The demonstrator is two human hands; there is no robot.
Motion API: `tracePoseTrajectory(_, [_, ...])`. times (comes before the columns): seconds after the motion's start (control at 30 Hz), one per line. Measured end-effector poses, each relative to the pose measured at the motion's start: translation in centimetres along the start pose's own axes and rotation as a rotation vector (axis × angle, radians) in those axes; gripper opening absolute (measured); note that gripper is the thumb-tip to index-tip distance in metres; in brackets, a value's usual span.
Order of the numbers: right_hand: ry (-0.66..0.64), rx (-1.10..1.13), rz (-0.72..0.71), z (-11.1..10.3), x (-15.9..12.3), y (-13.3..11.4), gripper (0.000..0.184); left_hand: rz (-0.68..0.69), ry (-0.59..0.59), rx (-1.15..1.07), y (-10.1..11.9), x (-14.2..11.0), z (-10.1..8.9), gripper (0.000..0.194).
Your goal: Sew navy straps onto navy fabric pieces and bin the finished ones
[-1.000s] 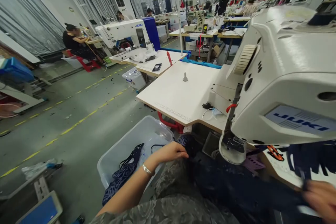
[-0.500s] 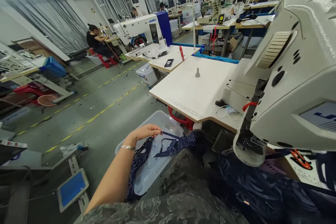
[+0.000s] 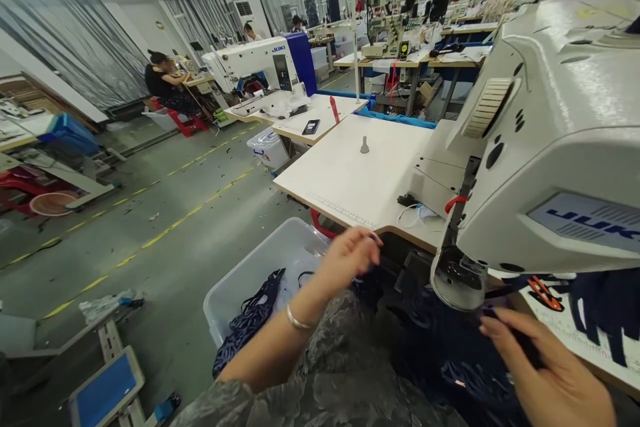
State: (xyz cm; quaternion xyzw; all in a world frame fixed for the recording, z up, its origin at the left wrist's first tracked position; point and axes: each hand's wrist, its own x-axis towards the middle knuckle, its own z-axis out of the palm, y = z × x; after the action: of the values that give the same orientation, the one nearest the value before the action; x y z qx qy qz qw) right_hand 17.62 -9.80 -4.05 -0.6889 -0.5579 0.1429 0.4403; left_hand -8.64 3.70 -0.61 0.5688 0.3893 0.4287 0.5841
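Note:
My left hand is closed in a pinch in front of the white table's edge, with a speck of something dark at its fingertips that I cannot make out. Low on the right, my right hand has dark navy fabric between thumb and fingers, beside the sewing machine head. Navy lace garments with thin straps lie across my lap below the needle area. To the left, more navy lace garments hang over the side of a clear plastic bin.
The white sewing table carries a grey peg. Orange-handled scissors and navy straps lie at the right. Behind stands another sewing machine. A seated person works at the far left.
My left hand has moved right from above the bin, where it pulled a navy strap, to the table's edge. My right hand has come into view. The camera view has shifted slightly.

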Motion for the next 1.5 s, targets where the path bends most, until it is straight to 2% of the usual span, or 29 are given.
tracePoseTrajectory(0.1, [0.011,-0.083,-0.289,1.4,0.5,-3.3,0.019,0.02,-0.151,0.08,0.2,-1.5,5.4,0.02])
tracePoseTrajectory(0.2, [0.067,-0.175,-0.496,1.9,0.9,-4.5,0.027,0.14,-0.21,0.293,0.5,-2.4,7.8,0.012])
tracePoseTrajectory(0.33, [0.127,-0.308,-0.583,2.0,0.6,-4.0,0.034,0.318,-0.233,0.523,0.5,-2.7,8.1,0.013])
tracePoseTrajectory(0.47, [0.146,-0.429,-0.639,2.2,0.3,-4.1,0.035,0.546,-0.164,0.767,0.3,-2.9,8.1,0.023])
tracePoseTrajectory(0.63, [0.305,-0.466,-0.728,2.2,0.9,-4.6,0.032,0.482,-0.084,0.794,0.0,-3.2,8.6,0.021])
tracePoseTrajectory(0.73, [0.257,-0.485,-0.791,2.1,0.9,-4.5,0.027,0.53,-0.123,0.844,-0.1,-3.0,8.5,0.022])
tracePoseTrajectory(0.87, [0.193,-0.563,-0.79,2.2,0.7,-4.1,0.027,0.727,-0.169,1.068,-0.2,-2.8,8.0,0.026])
tracePoseTrajectory(1.0, [0.189,-0.461,-0.725,2.3,0.8,-4.1,0.026,0.921,-0.272,1.227,-0.1,-2.9,7.6,0.019])
tracePoseTrajectory(1.07, [0.173,-0.382,-0.698,2.3,0.9,-4.0,0.026,0.924,-0.269,1.247,-0.2,-3.0,7.5,0.017])
tracePoseTrajectory(1.2, [0.086,-0.297,-0.651,2.7,0.8,-3.5,0.024,0.821,-0.211,1.273,-0.6,-3.1,7.6,0.015])
tracePoseTrajectory(1.37, [0.109,-0.271,-0.424,2.8,0.8,-3.6,0.027,0.817,-0.198,1.284,-0.7,-3.1,7.9,0.008])
tracePoseTrajectory(1.5, [-0.049,-0.238,-0.411,1.8,1.5,-4.0,0.031,0.781,-0.2,1.31,-0.4,-3.1,7.8,0.013])
